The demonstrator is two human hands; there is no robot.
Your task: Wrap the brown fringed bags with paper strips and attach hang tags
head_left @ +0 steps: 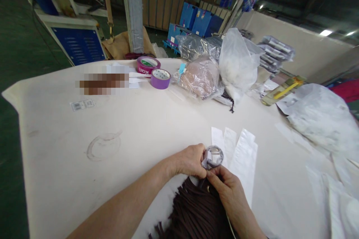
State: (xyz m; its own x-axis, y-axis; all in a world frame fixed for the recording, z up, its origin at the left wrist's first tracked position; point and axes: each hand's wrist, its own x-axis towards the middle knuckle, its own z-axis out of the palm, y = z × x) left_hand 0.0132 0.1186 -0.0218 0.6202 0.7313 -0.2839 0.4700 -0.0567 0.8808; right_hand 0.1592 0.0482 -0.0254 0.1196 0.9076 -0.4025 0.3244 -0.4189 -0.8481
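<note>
My left hand [191, 160] is closed round the side of a round, shiny piece wrapped in clear plastic [215, 154]. Just below that piece, the thumb and fingers of my right hand [227, 183] are pinched together, almost touching my left hand; what lies between them is too small to make out. Under both hands hangs a dark brown fringed item [196, 213], its many thin strands spreading toward the lower edge of the view. Flat white strips [246, 151] lie on the table just beyond my right hand.
Purple tape [160, 81] and a magenta tape roll [141, 68] stand near the far edge of the pale table [61, 179]. Plastic-wrapped goods [200, 76], a white bag [238, 59] and a yellow-handled tool in a clear case [284, 91] line the back. Another white bag [322, 115] lies right.
</note>
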